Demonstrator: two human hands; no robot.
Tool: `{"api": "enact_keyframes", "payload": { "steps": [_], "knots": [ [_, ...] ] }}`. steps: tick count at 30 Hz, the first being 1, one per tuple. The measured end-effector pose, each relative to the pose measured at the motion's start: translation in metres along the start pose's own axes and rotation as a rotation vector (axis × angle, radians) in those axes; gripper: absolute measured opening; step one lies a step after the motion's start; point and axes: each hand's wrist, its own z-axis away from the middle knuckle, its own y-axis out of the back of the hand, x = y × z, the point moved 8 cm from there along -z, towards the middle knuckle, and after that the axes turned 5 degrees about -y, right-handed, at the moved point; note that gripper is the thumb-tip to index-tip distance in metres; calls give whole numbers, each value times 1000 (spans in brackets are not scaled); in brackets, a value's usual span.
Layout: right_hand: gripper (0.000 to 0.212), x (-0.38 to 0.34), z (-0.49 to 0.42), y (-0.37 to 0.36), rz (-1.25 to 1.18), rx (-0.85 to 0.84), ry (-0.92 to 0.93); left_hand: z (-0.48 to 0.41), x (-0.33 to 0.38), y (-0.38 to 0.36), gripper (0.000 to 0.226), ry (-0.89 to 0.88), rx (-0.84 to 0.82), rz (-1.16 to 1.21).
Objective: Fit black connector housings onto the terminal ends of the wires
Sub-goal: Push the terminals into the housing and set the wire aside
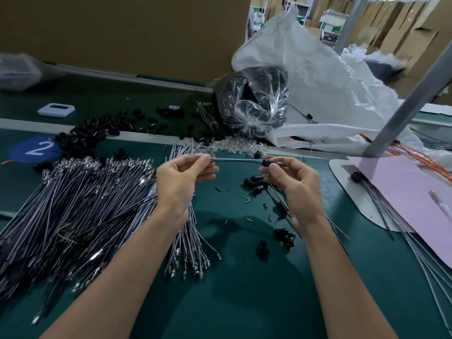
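While the left hand [182,176] pinches a grey wire [236,161] above the counter [244,277], the right hand [289,181] grips its black connector housing [266,162].

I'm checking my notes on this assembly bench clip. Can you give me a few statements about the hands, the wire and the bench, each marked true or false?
1. One grey wire spans between the left hand and the right hand. True.
2. The black connector housing sits at the left hand's end of that wire. False: it is at the right hand's end, pinched there.
3. The big pile of wires lies on the person's left. True.
4. The blue circle shows a 5. False: it shows a 2.
5. The pink sheet lies on the right. True.
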Motion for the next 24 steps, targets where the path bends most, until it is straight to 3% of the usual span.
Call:
{"api": "enact_keyframes", "payload": {
  "steps": [4, 7, 11, 15, 17, 20, 24],
  "knots": [
    [12, -3, 1, -6, -353, -94, -36, 6, -16, -9, 9, 185, -145, -21],
    [8, -6, 2, -7, -490, -134, -39, 12, -15, -23, 6, 158, -307, -120],
    [27, -6, 3, -12, -450, -171, -47, 13, -4, -30, 45, 112, -371, 84],
    [19, -3, 3, -16, -435, -199, -80, 16, -2, -31, 54, 196, -403, 289],
    [10, 0, 5, -23, -406, -222, -102, 17, -5, -34, 57, 203, -424, 270],
    [14, 4, 7, -31, -417, -231, -125, 20, -12, -37, 64, 249, -424, 189],
    [17, 7, 8, -34, -443, -231, -130, 23, -16, -42, 51, 237, -485, -30]
  ]
}}
